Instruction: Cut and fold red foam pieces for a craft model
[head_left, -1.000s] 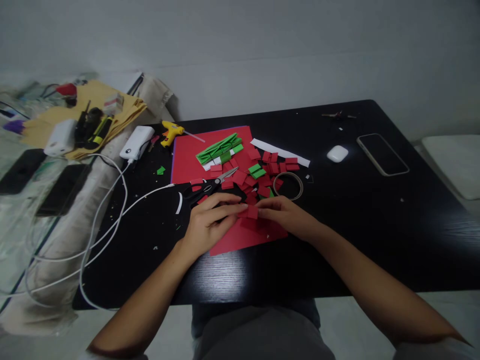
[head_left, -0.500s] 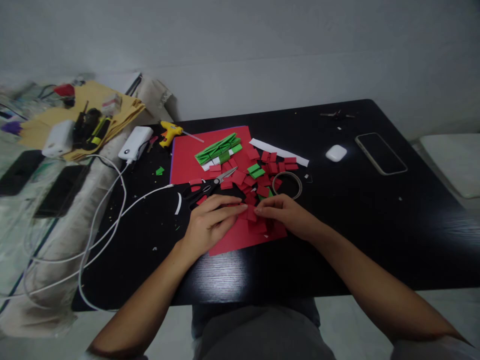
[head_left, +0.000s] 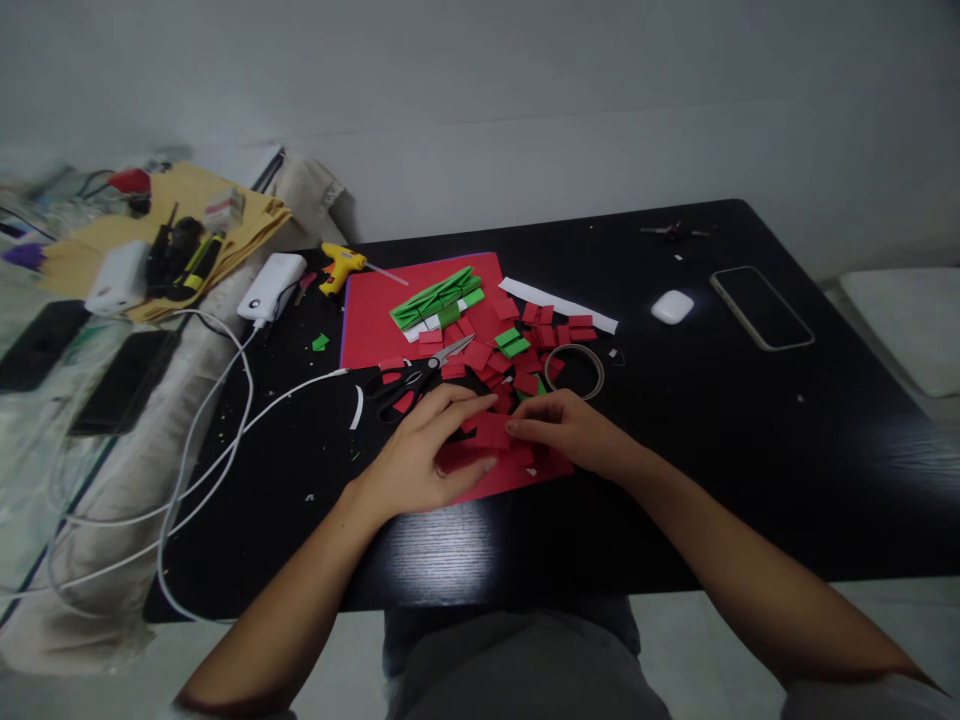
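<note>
Between my hands is a small red paper piece, pinched at its right edge by the thumb and fingers of my right hand. My left hand is just left of it, thumb and fingers spread apart around the paper's left side. Under both hands lies a red sheet. Just beyond are several folded red paper pieces and a green folded piece. Black-handled scissors lie beyond my left hand, and a tape roll beyond my right.
A bundle of green folded paper rests on another red sheet. Behind it lies a yellow glue gun. A white strip, an earbud case and a phone lie to the right; a power bank with cables is left.
My left thumb has moved down and away from the fingers, opening the hand. The red paper piece now lies flatter and shows more of its face; my right hand still pinches it.
</note>
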